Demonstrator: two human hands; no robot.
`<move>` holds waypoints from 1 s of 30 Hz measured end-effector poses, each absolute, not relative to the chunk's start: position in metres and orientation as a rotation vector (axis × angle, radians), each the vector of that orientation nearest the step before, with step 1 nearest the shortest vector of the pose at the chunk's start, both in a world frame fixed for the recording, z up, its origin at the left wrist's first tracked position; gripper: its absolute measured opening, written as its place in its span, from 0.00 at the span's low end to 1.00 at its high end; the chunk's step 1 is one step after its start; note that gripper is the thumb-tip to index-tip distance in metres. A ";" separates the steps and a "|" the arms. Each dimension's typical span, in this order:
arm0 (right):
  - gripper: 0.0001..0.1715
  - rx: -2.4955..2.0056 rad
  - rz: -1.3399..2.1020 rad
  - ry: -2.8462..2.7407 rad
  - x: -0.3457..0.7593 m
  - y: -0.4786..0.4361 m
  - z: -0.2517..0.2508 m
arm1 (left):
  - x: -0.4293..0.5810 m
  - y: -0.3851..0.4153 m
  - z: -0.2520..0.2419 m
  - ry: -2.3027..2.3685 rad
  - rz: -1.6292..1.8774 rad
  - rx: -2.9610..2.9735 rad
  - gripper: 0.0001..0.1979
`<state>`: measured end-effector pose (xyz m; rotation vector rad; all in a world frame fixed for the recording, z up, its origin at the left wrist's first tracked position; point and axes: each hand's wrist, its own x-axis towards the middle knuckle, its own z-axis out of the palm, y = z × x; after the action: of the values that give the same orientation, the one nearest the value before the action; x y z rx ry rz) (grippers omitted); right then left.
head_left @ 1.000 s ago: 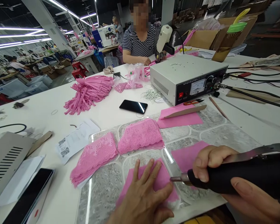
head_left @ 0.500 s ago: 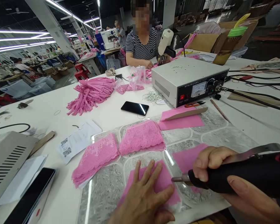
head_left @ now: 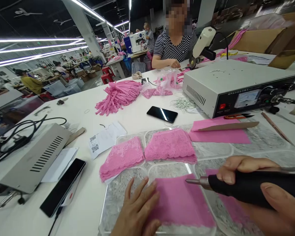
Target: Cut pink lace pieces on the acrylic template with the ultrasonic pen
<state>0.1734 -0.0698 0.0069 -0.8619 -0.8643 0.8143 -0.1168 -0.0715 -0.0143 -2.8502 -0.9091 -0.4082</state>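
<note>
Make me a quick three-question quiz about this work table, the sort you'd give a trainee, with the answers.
1. What does the right hand grip?
2. True or false: the left hand is holding a smartphone.
3. How many stacks of pink lace lie side by side beyond the left hand?

Key:
1. A black handheld tool with a metal tip.
2. False; it overlaps the left edge of the plain pink fabric.
3. Two.

Pink fabric (head_left: 182,203), marbled grey mat (head_left: 115,201), black tool (head_left: 248,185)
</note>
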 end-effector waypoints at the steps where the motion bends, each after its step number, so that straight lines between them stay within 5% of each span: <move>1: 0.08 -0.846 0.809 -0.898 0.170 -0.068 0.009 | -0.117 -0.072 -0.016 -0.912 -0.407 -2.853 0.20; 30: 0.07 -0.858 0.786 -0.972 0.166 -0.054 0.018 | -0.117 -0.070 -0.031 -0.860 -0.491 -2.794 0.25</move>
<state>0.1659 -0.0541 0.0176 -0.8580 -0.9719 0.7863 -0.1173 -0.0699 -0.0314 -2.7936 -0.8601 -0.4915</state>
